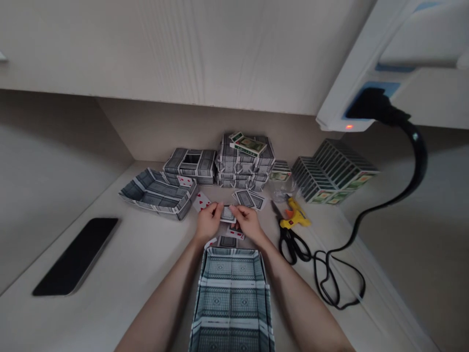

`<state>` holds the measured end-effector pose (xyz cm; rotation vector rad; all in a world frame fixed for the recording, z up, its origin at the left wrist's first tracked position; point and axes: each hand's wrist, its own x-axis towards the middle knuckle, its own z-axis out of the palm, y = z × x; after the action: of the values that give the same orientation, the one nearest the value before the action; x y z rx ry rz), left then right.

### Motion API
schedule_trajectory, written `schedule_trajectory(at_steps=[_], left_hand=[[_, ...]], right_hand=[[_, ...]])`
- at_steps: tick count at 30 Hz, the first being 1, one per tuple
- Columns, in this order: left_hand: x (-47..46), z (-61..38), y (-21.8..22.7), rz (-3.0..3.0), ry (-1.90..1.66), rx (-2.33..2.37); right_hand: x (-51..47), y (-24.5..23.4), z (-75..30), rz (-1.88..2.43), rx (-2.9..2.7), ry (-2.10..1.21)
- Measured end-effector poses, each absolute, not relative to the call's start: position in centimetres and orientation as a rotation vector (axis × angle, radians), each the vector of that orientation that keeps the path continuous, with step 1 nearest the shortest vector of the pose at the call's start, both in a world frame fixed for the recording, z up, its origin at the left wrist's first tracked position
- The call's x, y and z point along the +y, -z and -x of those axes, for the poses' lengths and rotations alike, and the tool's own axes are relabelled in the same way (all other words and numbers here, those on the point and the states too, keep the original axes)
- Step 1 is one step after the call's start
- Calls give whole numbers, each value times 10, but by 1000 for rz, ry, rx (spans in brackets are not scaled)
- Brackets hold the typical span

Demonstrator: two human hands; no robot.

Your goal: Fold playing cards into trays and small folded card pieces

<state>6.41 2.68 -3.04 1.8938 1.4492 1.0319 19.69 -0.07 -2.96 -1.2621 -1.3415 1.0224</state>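
A playing card (227, 214) with a patterned back is pinched at both ends between my left hand (209, 223) and my right hand (247, 222). Whether it is one card or several I cannot tell. Below my right fingers lies a face-up red card (235, 234). Close behind my hands are a heart card (202, 201) and several grey-backed cards (250, 199). Nearer to me, between my forearms, stands a long open tray made of playing cards (230, 283). Another grey-backed card (227, 241) lies at its far edge.
At the back stand a shallow card tray (161, 193), card boxes (245, 161) and stacked card packs (331, 171). Black scissors (291, 239), a yellow glue gun (295, 215) and its black cord (330, 274) lie right. A phone (76, 256) lies left. A cabinet panel (183, 54) overhangs.
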Motion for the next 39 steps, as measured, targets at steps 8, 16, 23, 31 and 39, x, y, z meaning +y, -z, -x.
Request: schedule_trajectory(at_steps=[8,16,23,31,39], left_hand=[[25,-62,28,-1828,-1075,1454],[27,-64,33,-1910,-1039,1412],[28,-63,38,-1939,-1014,1440],[29,-64,37,-1917,-1075,1427],[29,-63,37,-1997,-1120,1418]], right_hand=[[7,35,-219,1474,-1238,-359],[14,49,-224,1821,-1445,43],[15,54,-226,1819,-1413,-22],[17,51,-228,1720,-1293,-142],[11,41,-227,1668,-1191,16]])
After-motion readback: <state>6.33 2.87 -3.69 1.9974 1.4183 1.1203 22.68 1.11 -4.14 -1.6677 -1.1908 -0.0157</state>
